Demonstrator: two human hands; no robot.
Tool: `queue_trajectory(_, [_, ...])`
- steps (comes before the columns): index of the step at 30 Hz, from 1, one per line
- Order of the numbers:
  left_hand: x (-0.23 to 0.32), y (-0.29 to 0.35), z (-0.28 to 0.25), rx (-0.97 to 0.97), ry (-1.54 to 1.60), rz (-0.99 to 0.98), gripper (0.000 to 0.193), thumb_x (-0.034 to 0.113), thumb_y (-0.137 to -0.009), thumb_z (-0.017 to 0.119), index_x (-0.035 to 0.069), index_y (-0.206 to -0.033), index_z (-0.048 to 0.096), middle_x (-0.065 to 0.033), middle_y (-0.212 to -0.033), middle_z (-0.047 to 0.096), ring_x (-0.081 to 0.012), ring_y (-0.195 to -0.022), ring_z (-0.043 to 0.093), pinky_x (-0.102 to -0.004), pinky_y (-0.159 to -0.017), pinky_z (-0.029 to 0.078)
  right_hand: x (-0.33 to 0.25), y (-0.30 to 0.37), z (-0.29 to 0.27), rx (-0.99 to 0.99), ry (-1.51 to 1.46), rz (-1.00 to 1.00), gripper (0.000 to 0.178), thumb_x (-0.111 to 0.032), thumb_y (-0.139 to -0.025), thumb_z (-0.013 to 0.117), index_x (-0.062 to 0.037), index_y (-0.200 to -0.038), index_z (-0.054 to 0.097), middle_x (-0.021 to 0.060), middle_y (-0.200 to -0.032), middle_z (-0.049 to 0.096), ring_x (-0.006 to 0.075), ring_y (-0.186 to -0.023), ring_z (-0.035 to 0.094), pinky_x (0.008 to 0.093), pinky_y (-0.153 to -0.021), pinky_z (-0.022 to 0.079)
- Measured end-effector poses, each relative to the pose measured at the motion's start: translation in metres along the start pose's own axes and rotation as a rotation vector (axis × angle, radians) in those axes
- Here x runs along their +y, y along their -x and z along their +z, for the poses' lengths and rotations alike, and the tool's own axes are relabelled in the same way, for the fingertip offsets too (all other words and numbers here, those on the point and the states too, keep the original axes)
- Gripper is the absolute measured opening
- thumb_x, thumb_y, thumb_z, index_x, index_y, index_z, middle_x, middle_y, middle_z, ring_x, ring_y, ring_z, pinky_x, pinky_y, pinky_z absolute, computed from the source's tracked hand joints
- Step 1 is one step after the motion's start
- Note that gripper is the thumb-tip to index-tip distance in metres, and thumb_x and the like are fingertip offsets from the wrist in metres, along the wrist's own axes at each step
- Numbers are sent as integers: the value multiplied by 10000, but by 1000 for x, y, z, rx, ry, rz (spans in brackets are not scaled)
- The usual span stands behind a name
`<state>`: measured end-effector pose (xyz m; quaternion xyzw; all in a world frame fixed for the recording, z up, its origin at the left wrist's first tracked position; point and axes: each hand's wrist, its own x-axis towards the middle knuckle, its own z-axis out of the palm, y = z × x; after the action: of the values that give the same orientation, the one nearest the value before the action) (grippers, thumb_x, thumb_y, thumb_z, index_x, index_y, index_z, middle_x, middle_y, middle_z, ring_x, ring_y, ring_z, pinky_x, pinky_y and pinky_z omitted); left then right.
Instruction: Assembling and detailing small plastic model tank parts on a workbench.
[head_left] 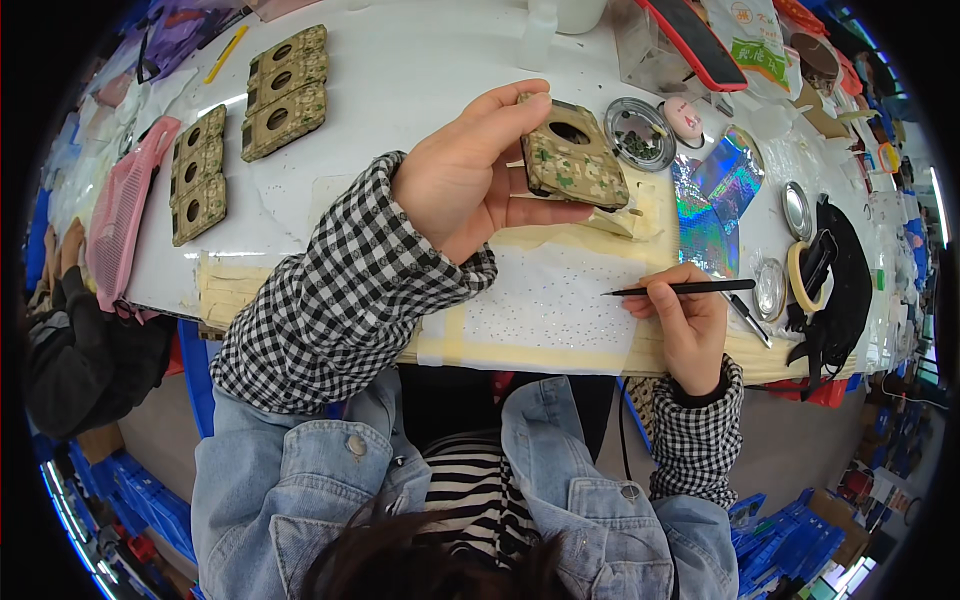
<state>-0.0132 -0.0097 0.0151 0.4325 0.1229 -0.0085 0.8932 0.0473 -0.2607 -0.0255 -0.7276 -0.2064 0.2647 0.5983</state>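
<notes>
My left hand (470,165) is raised above the table, its thumb and fingers gripping the edges of a camouflage-patterned case (572,160) with a round dark hole. The case is tilted, and fingers hide its left side. Lower and to the right, my right hand (685,325) pinches slim black tweezers (690,288), the fine tip pointing left. Below that tip lies a white sheet (540,300) scattered with many tiny dark specks. The tip is apart from the case; whether it touches the sheet I cannot tell.
More camouflage cases (285,95) lie in two rows at the left, near a pink mesh bag (130,215). A round tin of small dark bits (640,135), a red-edged phone (695,45), holographic pouches (715,190), tape (805,275) and black cloth (845,290) lie to the right. Another person's sleeve (75,340) shows far left.
</notes>
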Motion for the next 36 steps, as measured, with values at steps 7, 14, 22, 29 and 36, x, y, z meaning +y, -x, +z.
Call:
queue_trajectory(7, [0, 2, 6, 85, -40, -25, 472, 354, -943, 412, 92, -1328, 336, -159, -1214, 507, -271, -1072, 564, -364, -865, 529, 0, 0, 0, 9, -2, -1, 121, -85, -904, 537, 36, -899, 543, 90, -793, 619, 138, -725, 639, 224, -653, 505])
queue_trajectory(14, [0, 2, 6, 87, -31, -28, 465, 348, -945, 410, 94, -1327, 338, -151, -1206, 518, -266, -1065, 570, -361, -854, 533, 0, 0, -1, 24, -19, -20, 129, -96, -910, 528, 32, -894, 541, 97, -782, 621, 141, -717, 638, 228, -646, 508])
queue_trajectory(22, [0, 3, 7, 80, -48, -29, 482, 355, -944, 408, 97, -1340, 319, -151, -1210, 512, -265, -1059, 574, -359, -853, 533, -19, -2, -8, 84, 32, -144, 163, -117, -925, 503, 39, -890, 529, 113, -771, 624, 149, -690, 640, 232, -635, 513])
queue_trajectory(29, [4, 4, 8, 51, -37, -65, 509, 364, -945, 402, 102, -1361, 273, -148, -1241, 484, -270, -1054, 577, -370, -862, 516, -62, -17, 1, 138, -32, -336, 195, -149, -931, 501, 41, -893, 524, 117, -762, 626, 158, -677, 645, 239, -627, 521])
queue_trajectory(36, [7, 3, 9, 16, 4, -116, 514, 366, -945, 404, 112, -1367, 256, -129, -1251, 474, -254, -1054, 577, -390, -863, 507, -95, -39, 23, 109, -91, -473, 193, -143, -928, 504, 45, -902, 535, 130, -763, 631, 159, -681, 642, 234, -634, 516])
